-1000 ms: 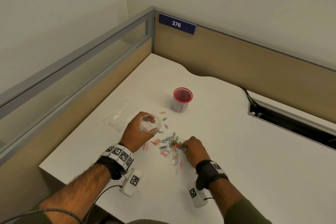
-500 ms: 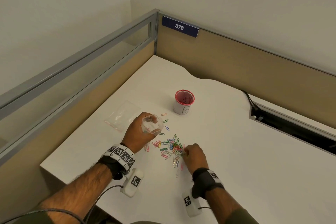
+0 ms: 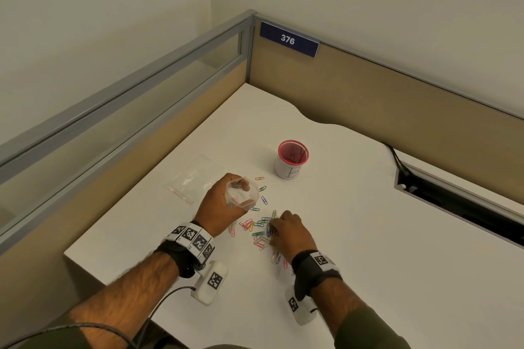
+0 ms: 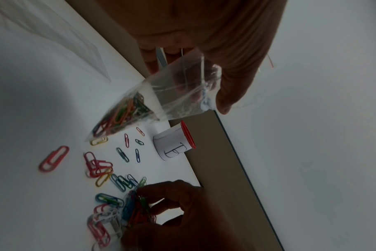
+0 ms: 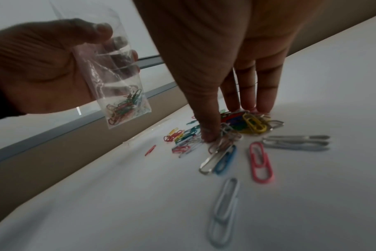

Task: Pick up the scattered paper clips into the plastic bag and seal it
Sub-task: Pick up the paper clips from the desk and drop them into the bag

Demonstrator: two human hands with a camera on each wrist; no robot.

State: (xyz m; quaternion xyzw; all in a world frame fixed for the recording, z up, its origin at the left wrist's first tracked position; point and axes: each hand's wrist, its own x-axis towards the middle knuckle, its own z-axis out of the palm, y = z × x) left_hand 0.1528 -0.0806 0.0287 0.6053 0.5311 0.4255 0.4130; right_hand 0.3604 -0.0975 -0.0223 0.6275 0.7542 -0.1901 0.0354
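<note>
Coloured paper clips [image 3: 256,228] lie scattered in a loose pile on the white desk [image 3: 368,249]. My left hand [image 3: 224,201] holds a small clear plastic bag [image 3: 243,194] just above the desk, left of the pile. The bag's mouth is open, and several clips [image 4: 120,117] sit in its bottom corner. My right hand [image 3: 276,231] is down on the pile's right side. Its thumb and fingers are curled in around a bunch of clips [image 5: 253,124]. More clips [image 5: 260,161] lie loose nearer the front edge.
A white cup with a red rim, marked B [image 3: 292,160], stands behind the pile. A second clear bag [image 3: 195,178] lies flat at the left. Partition walls [image 3: 397,99] close the back and left. A dark cable slot [image 3: 453,201] runs along the right.
My right hand has stayed on the pile and drawn its fingers in around a bunch of clips. The left hand and its bag have hardly moved.
</note>
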